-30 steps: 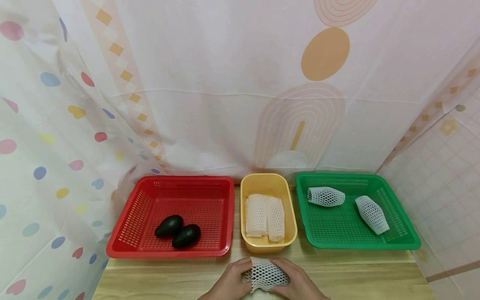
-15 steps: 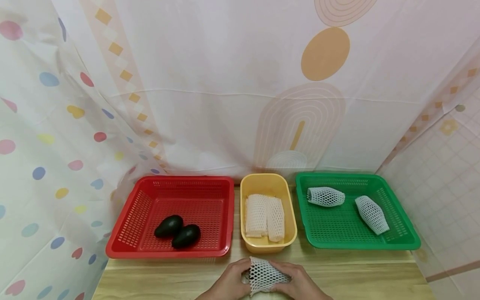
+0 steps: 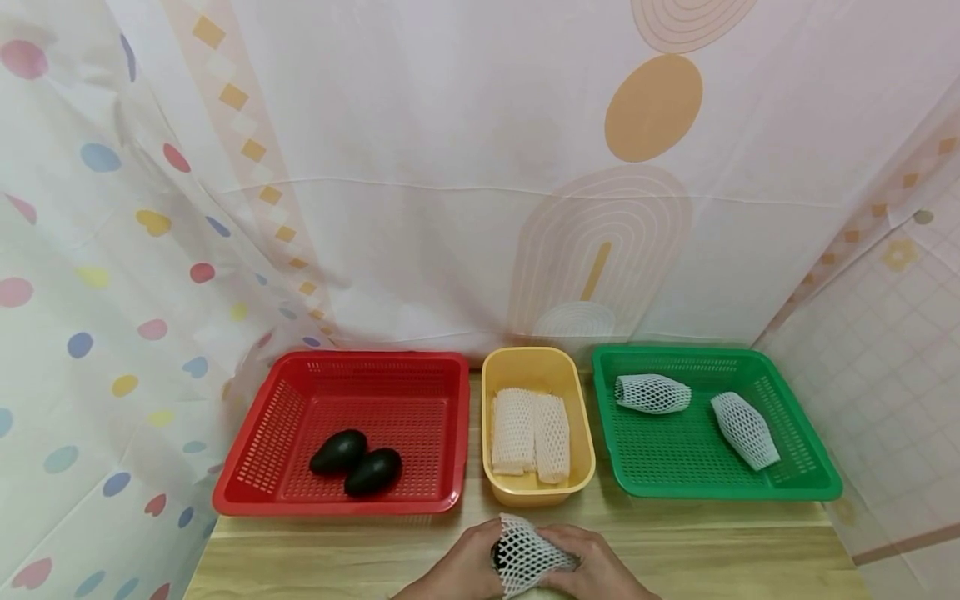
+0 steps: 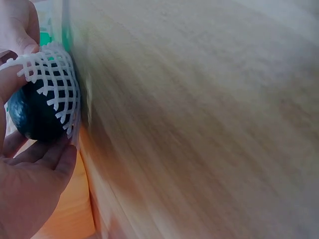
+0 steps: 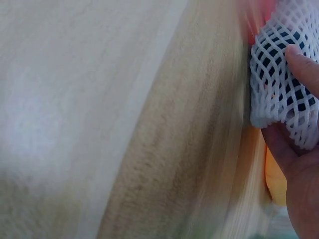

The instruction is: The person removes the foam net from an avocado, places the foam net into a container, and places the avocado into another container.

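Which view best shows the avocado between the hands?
The left wrist view, where the avocado shows a large bare end outside the foam net. The head view gives mainly a dark sliver by the left hand; the right wrist view, only patches through the mesh.

A pale wooden table (image 3: 315, 558) is seen, its surface marked by streaked grain in lighter and browner bands; in the head view the grain is run from nine o'clock to three. Three plastic containers are set along its far side, with twelve o'clock taken as farthest off. At ten o'clock a red basket (image 3: 420, 417) with perforated walls is placed. At twelve a narrower yellow tub (image 3: 534, 367) with rounded corners is stood. At two a green perforated basket (image 3: 652, 454) is set. Narrow gaps are left between the containers. The table's near edge is cut off at six o'clock.
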Motion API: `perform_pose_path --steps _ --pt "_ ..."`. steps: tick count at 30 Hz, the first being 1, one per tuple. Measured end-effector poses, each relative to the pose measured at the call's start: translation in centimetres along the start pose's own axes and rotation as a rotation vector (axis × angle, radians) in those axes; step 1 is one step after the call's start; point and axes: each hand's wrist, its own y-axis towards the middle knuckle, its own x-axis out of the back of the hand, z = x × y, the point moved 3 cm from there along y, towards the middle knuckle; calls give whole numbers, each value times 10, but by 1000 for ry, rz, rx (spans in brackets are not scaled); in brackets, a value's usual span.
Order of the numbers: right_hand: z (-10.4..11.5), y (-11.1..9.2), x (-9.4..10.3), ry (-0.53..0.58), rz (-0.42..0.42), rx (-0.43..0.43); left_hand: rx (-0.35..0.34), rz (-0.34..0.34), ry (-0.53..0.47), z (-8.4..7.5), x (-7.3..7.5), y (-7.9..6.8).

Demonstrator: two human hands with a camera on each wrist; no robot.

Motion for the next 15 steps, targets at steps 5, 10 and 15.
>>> perform_pose_path --steps 5,10,15 --pt "0 -1 2 -102 0 -8 -29 -13 69 -1 2 0" --pt "-3 -3 4 -155 -24 35 -44 -73 148 -1 4 -5" --pt "-2 -2 6 -155 -63 144 -28 -118 151 -1 6 -10"
